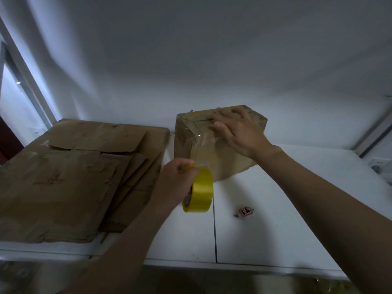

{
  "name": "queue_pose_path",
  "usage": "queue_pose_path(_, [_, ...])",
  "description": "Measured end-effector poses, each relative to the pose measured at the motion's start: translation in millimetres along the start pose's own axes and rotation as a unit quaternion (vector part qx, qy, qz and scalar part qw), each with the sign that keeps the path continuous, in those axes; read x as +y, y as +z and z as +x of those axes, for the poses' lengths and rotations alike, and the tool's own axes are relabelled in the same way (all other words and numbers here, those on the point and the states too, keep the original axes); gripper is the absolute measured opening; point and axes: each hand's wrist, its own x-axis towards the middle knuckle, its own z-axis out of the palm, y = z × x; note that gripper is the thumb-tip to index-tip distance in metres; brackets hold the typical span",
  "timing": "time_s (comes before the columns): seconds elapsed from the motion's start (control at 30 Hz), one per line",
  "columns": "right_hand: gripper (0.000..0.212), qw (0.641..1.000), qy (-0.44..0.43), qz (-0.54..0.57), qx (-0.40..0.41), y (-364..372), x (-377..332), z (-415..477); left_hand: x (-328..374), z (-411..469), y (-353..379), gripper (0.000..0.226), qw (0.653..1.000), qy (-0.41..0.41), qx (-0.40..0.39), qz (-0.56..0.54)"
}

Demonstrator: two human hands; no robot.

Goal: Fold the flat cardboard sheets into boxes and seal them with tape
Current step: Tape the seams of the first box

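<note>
A folded brown cardboard box (203, 153) stands tilted on the white table (275, 225), with clear tape across its top and near face. My right hand (237, 132) lies on the box's top front edge, fingers spread and pressing the tape down. My left hand (176, 181) grips a yellow roll of tape (200, 190) just in front of the box, and a clear strip runs from the roll up to the box. A stack of flat cardboard sheets (70, 177) lies on the left side of the table.
A small white object with a red label (245, 212) lies on the table in front of the box. A white wall rises behind. A seam (214, 230) splits the tabletop. A window frame (23, 81) stands at the far left.
</note>
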Motion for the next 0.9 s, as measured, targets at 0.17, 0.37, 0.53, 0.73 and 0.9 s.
queue_pose_path(0.17, [0.049,0.974,0.218,-0.025,-0.065,-9.1,51.0,-5.3,5.9,1.3,20.1,0.025,1.0,0.014,-0.019,-0.014])
queue_pose_path(0.37, [0.039,0.974,0.201,0.1,0.032,-13.3,55.1,-22.3,11.3,13.1,35.6,0.025,0.999,0.028,0.02,-0.038])
queue_pose_path(0.53, [0.027,0.971,0.182,0.119,0.102,-11.9,53.3,-38.8,19.4,22.6,35.2,0.031,0.994,0.05,0.094,-0.031])
queue_pose_path(0.73, [0.026,0.972,0.141,0.142,0.122,-9.6,29.0,-53.3,29.4,39.9,31.1,0.03,0.989,0.05,0.123,-0.07])
queue_pose_path(0.9, [0.031,0.966,0.06,0.23,0.106,-16.2,14.0,-54.3,32.4,50.0,26.3,0.036,0.987,0.05,0.131,-0.076])
